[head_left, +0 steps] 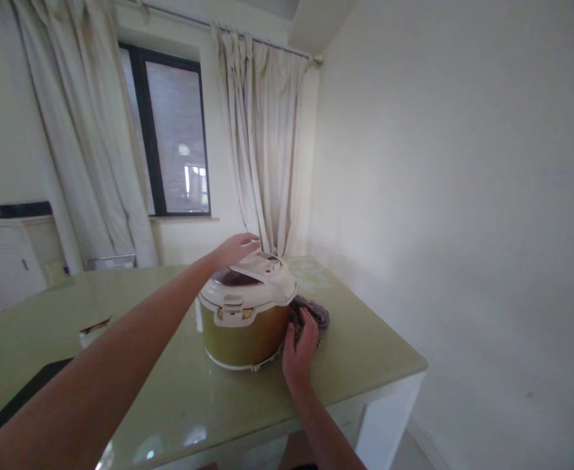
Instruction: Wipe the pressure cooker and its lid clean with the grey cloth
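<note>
A rice cooker [248, 339] with a white lid and a yellowish-gold body stands upright on the table. My left hand [237, 249] reaches over the far side of the lid, its fingers stretched out at the top; the lid looks closed. Low on the cooker's right side, my right hand [299, 349] presses a dark greyish-purple cloth [316, 313] against the body. Its fingers curve over the cloth, and part of the bundle sticks out to the right behind them.
The pale green glossy table [360, 339] has its right corner near the bare wall [463, 196]. A dark flat object [23, 398] and a small white box [92, 331] lie at left, partly behind my left forearm. Curtains [267, 130] hang beside the window [177, 137].
</note>
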{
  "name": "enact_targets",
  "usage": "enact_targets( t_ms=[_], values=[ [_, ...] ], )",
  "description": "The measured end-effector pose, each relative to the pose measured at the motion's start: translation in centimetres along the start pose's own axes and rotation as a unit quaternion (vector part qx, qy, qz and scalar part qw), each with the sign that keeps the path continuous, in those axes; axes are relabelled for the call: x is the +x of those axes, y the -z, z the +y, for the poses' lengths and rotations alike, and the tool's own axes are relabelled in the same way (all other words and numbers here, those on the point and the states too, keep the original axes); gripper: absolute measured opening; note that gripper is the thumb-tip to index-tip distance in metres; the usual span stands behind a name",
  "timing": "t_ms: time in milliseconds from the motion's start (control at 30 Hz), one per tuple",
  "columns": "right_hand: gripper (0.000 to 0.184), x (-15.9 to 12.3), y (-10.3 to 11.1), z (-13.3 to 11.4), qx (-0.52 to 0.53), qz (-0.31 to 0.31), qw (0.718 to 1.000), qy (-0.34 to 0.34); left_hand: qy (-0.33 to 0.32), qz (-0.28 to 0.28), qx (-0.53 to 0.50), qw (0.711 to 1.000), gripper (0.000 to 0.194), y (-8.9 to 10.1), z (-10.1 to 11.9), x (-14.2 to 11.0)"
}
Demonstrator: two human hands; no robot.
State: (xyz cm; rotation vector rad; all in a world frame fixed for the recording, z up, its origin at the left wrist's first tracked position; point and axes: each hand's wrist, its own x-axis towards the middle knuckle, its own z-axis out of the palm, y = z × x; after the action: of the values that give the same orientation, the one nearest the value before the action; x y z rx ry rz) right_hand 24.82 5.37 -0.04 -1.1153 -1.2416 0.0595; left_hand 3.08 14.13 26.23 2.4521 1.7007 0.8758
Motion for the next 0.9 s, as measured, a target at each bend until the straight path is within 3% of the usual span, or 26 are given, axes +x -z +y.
enact_targets(
  t_ms=[67,133,200,233,300,367,400,500,600,800,900],
  values=[
    [0.048,1.5,0.7,1.5,-0.103,-0.018,0.994,0.020,0.008,0.092,-0.096,0.991,0.060,0.8,-3.5,-1.6],
    [0.050,3.2,1.3,3.1,-0.209,-0.108,0.971,0.035,0.089,0.191,-0.146,0.967,0.061,0.4,-7.2,-4.1],
    [0.049,4.6,1.9,4.2,-0.284,-0.217,0.933,0.042,0.186,0.232,-0.220,0.929,0.063,-1.7,-10.1,-7.2],
    [0.048,5.2,2.2,4.5,-0.313,-0.259,0.913,0.039,0.241,0.231,-0.257,0.907,0.066,-3.3,-11.1,-8.8],
    [0.050,6.3,2.6,4.4,-0.361,-0.310,0.879,0.023,0.293,0.178,-0.310,0.887,0.071,-7.4,-12.2,-12.0],
    [0.058,7.1,3.0,3.9,-0.392,-0.329,0.859,0.010,0.283,0.139,-0.344,0.885,0.075,-11.7,-12.4,-14.7],
    [0.064,7.5,3.2,3.6,-0.397,-0.335,0.854,0.006,0.277,0.148,-0.352,0.882,0.077,-13.6,-12.3,-15.7],
    [0.089,8.2,4.0,2.9,-0.385,-0.345,0.856,0.001,0.284,0.134,-0.361,0.878,0.090,-17.0,-12.1,-17.4],
    [0.095,7.8,4.9,2.9,-0.371,-0.349,0.861,0.005,0.275,0.094,-0.352,0.890,0.095,-17.4,-12.2,-18.0],
    [0.069,5.1,7.3,3.9,-0.349,-0.320,0.880,0.034,0.231,0.103,-0.338,0.906,0.084,-16.4,-12.1,-19.8],
    [0.059,5.5,8.6,5.1,-0.379,-0.261,0.888,0.010,0.178,0.080,-0.351,0.916,0.110,-16.1,-11.7,-21.5]
  ],
)
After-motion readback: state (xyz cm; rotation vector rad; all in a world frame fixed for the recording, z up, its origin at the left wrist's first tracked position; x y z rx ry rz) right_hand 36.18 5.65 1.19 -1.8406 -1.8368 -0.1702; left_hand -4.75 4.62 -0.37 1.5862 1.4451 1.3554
